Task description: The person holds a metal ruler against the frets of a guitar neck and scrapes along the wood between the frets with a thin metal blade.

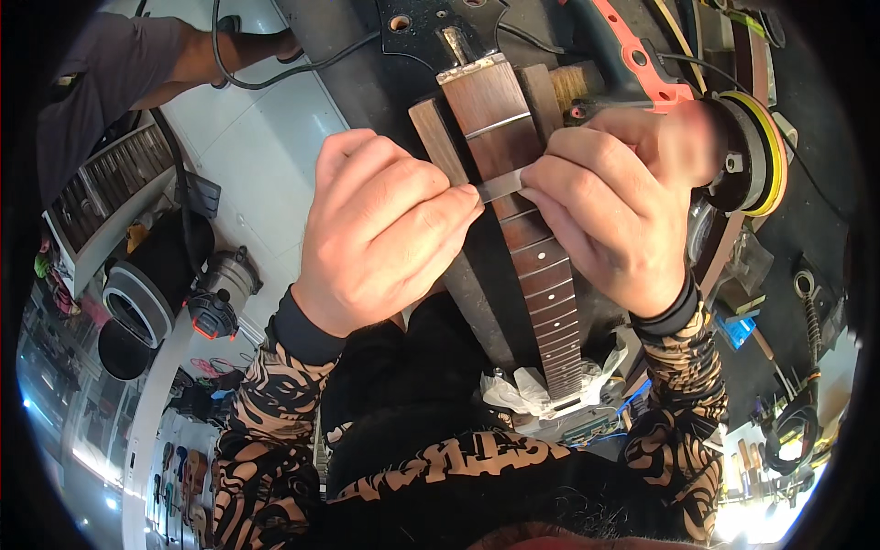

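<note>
A guitar neck [546, 272] with a dark wooden fretboard, metal frets and pale dot inlays runs from the black headstock [417, 38] down toward me. Across the fretboard, near the headstock end, lies or hovers a thin flat metal strip [500, 187]; whether it touches the wood I cannot tell. My left hand [380, 234] pinches its left end between thumb and fingers. At the other end, my right hand [610, 197] pinches it the same way, with the other fingers curled. Wooden blocks [435, 137] flank the neck near the headstock.
An orange and black power sander [632, 50] with a yellow-edged round pad [768, 156] rests close beyond my right hand. A bristle brush [576, 82] stands by the neck. White crumpled wrapping [513, 392] surrounds its near end. Cables cross the bench; another person's leg [206, 55] shows at upper left.
</note>
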`<act>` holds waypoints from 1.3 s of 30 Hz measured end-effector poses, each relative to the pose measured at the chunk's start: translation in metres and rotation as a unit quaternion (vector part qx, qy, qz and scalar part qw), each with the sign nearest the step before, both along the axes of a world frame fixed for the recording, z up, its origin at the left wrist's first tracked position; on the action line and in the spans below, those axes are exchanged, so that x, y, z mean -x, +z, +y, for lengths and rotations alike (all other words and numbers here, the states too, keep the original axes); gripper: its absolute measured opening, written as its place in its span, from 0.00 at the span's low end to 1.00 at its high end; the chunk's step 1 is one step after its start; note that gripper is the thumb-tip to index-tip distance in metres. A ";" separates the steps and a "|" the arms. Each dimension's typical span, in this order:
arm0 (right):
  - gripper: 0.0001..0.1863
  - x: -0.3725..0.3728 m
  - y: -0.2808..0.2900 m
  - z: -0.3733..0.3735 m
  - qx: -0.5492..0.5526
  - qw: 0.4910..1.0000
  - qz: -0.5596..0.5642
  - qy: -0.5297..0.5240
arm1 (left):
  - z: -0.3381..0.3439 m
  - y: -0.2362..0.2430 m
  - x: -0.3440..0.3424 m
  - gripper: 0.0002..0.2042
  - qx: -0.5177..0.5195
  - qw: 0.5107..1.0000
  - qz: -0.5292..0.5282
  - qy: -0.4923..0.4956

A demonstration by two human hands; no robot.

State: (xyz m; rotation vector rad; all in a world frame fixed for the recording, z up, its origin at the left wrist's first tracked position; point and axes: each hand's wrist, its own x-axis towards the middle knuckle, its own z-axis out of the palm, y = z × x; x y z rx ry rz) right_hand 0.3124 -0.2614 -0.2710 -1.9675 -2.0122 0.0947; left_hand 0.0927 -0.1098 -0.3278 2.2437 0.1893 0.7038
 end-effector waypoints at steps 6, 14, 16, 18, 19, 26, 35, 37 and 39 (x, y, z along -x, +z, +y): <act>0.16 -0.005 -0.009 0.026 -0.049 0.999 -0.015 -0.008 | 0.013 -0.008 -0.012 0.15 -0.042 0.997 -0.021 0.057; 0.17 0.008 -0.002 -0.003 0.009 1.000 -0.006 -0.010 | 0.001 -0.002 0.003 0.19 -0.001 1.000 -0.003 -0.002; 0.17 0.004 0.000 0.006 -0.001 1.000 -0.009 -0.011 | 0.004 -0.001 -0.001 0.18 0.012 1.000 -0.002 -0.008; 0.16 -0.001 -0.007 0.020 -0.040 0.999 -0.002 -0.007 | 0.012 -0.003 -0.007 0.18 -0.015 1.000 -0.014 0.022; 0.16 -0.003 -0.008 0.026 -0.040 0.999 -0.003 -0.007 | 0.015 -0.004 -0.009 0.18 -0.044 0.997 -0.026 0.050; 0.17 0.006 0.001 0.007 0.015 1.000 -0.007 -0.002 | -0.002 -0.006 0.005 0.20 -0.011 1.000 -0.016 0.017; 0.15 -0.001 -0.005 0.034 -0.054 0.998 -0.015 0.001 | 0.015 -0.007 -0.006 0.16 -0.060 0.994 -0.026 0.084; 0.16 0.000 -0.005 0.030 -0.041 0.999 -0.007 0.000 | 0.011 -0.011 -0.003 0.16 -0.054 0.994 -0.029 0.086; 0.16 0.006 0.002 0.014 -0.012 1.000 -0.004 -0.002 | 0.004 -0.008 0.002 0.19 -0.022 0.999 -0.018 0.035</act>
